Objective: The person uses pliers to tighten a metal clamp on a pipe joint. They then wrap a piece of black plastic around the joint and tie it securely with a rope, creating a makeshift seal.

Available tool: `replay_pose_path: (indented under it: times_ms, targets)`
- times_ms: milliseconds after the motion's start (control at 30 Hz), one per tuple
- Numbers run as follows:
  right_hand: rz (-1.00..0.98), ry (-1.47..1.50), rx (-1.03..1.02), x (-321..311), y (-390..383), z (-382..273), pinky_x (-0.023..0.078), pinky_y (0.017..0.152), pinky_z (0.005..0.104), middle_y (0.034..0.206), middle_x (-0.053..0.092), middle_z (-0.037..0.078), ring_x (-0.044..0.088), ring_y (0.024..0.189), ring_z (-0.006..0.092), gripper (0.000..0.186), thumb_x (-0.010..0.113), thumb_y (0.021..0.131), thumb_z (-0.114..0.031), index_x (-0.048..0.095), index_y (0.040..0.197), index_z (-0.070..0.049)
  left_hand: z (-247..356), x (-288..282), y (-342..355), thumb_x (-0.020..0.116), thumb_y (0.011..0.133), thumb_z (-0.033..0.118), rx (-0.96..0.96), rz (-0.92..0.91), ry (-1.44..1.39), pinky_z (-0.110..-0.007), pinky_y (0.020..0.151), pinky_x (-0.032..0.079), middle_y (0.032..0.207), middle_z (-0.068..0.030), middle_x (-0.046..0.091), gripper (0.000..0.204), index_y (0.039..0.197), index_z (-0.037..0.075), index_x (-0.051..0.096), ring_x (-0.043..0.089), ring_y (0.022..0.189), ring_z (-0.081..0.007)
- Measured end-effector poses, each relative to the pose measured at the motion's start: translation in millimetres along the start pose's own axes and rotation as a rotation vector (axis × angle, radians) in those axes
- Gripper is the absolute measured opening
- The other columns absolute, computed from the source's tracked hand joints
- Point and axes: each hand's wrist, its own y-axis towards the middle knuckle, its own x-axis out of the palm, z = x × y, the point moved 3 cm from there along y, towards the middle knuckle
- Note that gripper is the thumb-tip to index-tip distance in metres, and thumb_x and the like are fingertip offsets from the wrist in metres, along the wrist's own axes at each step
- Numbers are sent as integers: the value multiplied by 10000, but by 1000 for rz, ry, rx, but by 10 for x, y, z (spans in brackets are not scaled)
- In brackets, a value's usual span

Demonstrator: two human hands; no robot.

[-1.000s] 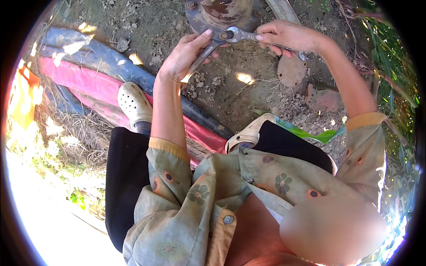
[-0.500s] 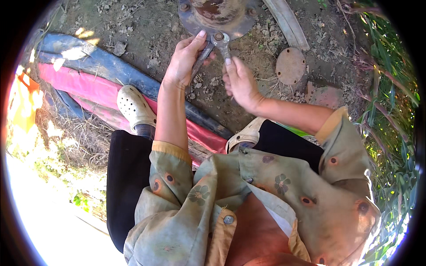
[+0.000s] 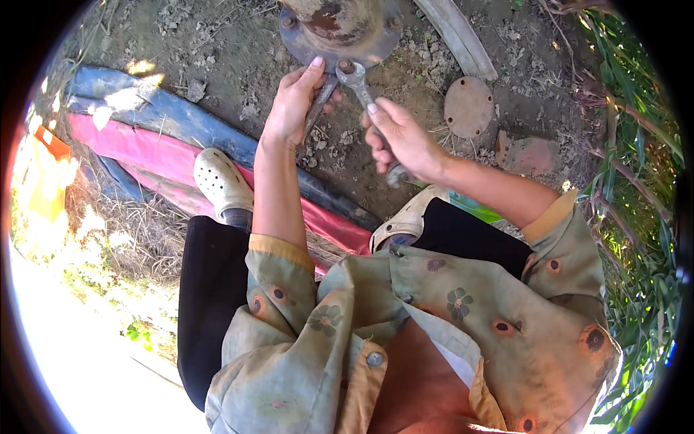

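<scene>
Our right hand is closed in a fist around the shaft of a grey metal ring spanner, with the forefinger laid along it; the spanner's long axis runs from the hand up and to the left, and its ring end sits on a bolt head at the near rim of the round rusty metal flange, straight ahead of us. Our left hand lies just beside it on the left, fingers curled around a second dark metal spanner whose shaft slants up and right toward the same bolt, so the two tools meet in a narrow V there. Both hands are about equally near the bolt; the left one reaches slightly further up. Farther out, bare earth carries a loose round rusty metal disc to the right, well apart from the hands, and flat blue and red hoses run across on the left, under our cream perforated clogs.
</scene>
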Motion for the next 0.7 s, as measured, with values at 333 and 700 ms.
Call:
replay_pose_path:
  times_ms: [333, 700]
  targets:
    - [23, -344, -83, -312, 4, 39, 380, 404, 226, 648, 419, -26, 400, 481, 58, 188, 361, 1004, -228, 442, 927, -77, -18, 8, -11, 508, 948, 349, 26, -32, -41, -258, 563, 435, 898, -73, 629, 394, 1030, -31, 571, 588, 718, -135]
    - [30, 160, 46, 174, 98, 62, 345, 434, 225, 636, 322, -43, 305, 480, 53, 256, 319, 1022, -301, 411, 935, -79, -6, -7, -4, 490, 964, 319, 20, -40, -100, -255, 575, 441, 876, -78, 633, 364, 1023, -31, 569, 588, 701, -141]
